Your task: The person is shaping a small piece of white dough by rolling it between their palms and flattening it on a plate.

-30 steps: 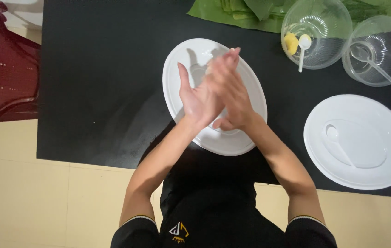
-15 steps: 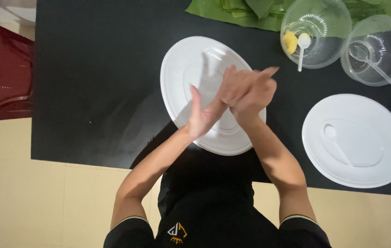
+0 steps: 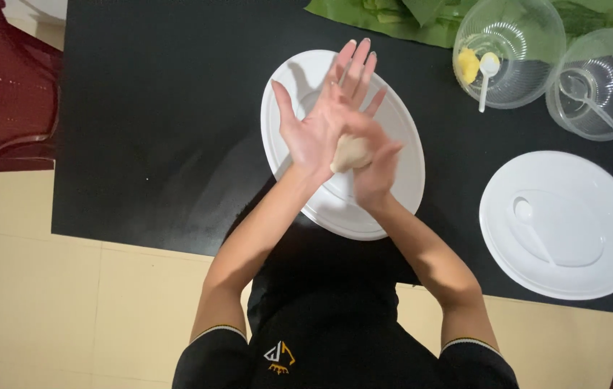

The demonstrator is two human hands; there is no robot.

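A pale dough ball (image 3: 352, 153) is pressed between my two palms, above a white oval plate (image 3: 400, 187) on the black table (image 3: 155, 130). My left hand (image 3: 321, 119) lies flat with its fingers stretched toward the far side of the plate. Just below and right of it is my right hand (image 3: 378, 164), blurred by motion, with its palm against the dough. Most of the dough is hidden by my hands.
A clear bowl (image 3: 512, 50) holding a yellow lump and a white spoon stands at the back right, beside a second clear bowl (image 3: 602, 83) with a spoon. Another white plate (image 3: 562, 223) with a spoon lies right. Green leaves (image 3: 393, 14) lie behind; a maroon chair (image 3: 4, 94) stands left.
My palms have slid across each other: the left hand moved forward with its fingers pointing away, the right hand drew back toward me, and the dough ball now shows between them.
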